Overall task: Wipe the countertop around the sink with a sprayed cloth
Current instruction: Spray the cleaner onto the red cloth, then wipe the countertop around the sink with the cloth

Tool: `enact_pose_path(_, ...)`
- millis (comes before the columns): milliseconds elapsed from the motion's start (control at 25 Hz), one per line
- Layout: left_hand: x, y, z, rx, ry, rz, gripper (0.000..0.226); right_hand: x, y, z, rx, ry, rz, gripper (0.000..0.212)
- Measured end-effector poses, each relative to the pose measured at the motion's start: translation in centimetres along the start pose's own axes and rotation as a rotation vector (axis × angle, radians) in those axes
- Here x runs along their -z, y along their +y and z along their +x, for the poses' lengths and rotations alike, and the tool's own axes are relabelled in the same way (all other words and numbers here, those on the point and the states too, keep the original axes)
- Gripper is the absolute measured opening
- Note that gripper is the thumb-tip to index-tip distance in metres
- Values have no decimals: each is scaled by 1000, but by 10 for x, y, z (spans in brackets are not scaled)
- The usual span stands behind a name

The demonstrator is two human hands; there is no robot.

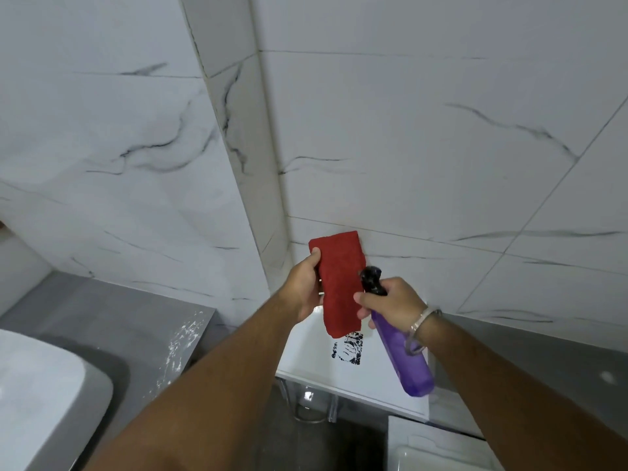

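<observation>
Holding the red cloth [339,283] up in front of the marble-tiled wall [407,130], we keep it folded into a long strip, its long axis running nearly upright with the lower end hanging free over a white shelf [312,355] below. Our left hand [306,287] grasps it along its left edge, thumb pressed on the front face. Just to the cloth's right, our right hand [390,300] is wrapped around the neck of the purple spray bottle [404,355], fingers closed on it, the black nozzle [372,278] almost touching the cloth's right edge and pointing toward it. The bottle's body slants down and to the right, away from the cloth. So the relation that matters is nozzle to fabric: the cloth lies directly left of the spray head, face-on, and we judge it well placed for spraying. Whether the trigger is being pulled we cannot tell. The grey countertop [102,317] and the white sink [44,385] lie down to our left, well apart from the cloth and nearer the left arm, which we judge will carry it there.
</observation>
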State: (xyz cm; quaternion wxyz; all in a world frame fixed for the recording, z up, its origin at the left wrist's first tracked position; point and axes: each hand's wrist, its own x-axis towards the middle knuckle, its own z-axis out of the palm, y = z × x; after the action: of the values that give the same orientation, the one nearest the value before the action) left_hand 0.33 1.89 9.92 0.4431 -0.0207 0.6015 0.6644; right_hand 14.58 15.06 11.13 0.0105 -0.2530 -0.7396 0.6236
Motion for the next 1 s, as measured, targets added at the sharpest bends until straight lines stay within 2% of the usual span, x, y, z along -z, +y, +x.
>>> enact_pose_path(120, 1, -4, -6, -19, 5, -3, 56, 7, -9, 10, 25, -36, 89, 19)
enact_pose_path(240, 4, -4, -9, -36, 39, -33, 53, 9, 3, 8, -11, -72, -39, 25)
enact_pose_path(480, 16, 4, -12, -50, 38, -78, 50, -6, 37, -12, -61, -154, -157, 18)
enact_pose_path(600, 24, 6, -12, -47, 30, -86, 53, -14, 32, -14, -10, -121, -83, 14)
enact_pose_path(840, 53, 4, -22, -31, -20, -47, 50, -28, -6, 14, 115, 147, -8, 21)
enact_pose_path(1000, 86, 6, -38, -66, -60, 5, 41, -40, 26, 24, 79, 377, -144, 29)
